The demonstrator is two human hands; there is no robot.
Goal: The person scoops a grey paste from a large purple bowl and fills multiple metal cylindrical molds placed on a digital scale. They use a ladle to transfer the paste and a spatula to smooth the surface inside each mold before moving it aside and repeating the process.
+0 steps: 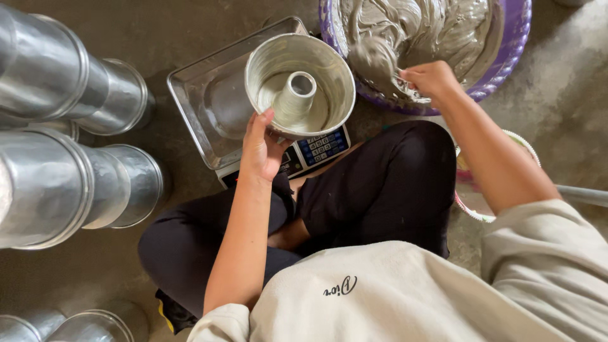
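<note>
While the left hand [259, 149] grips the tube pan's [301, 85] near rim, the right hand [430, 79] clasps a batter-coated scoop [373, 60].

Tight quarters here: stacked metal tube pans [69, 145] wall off the left side. Ahead, the scale with its steel tray [209, 95] sits just beside the purple batter bowl [506, 44]. The person's black-clad knees [380, 183] block the middle. Bare floor [570, 107] opens far right.

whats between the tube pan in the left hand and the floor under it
In the head view, a digital scale with a square metal tray sits under the tube pan, which the left hand holds.
</note>
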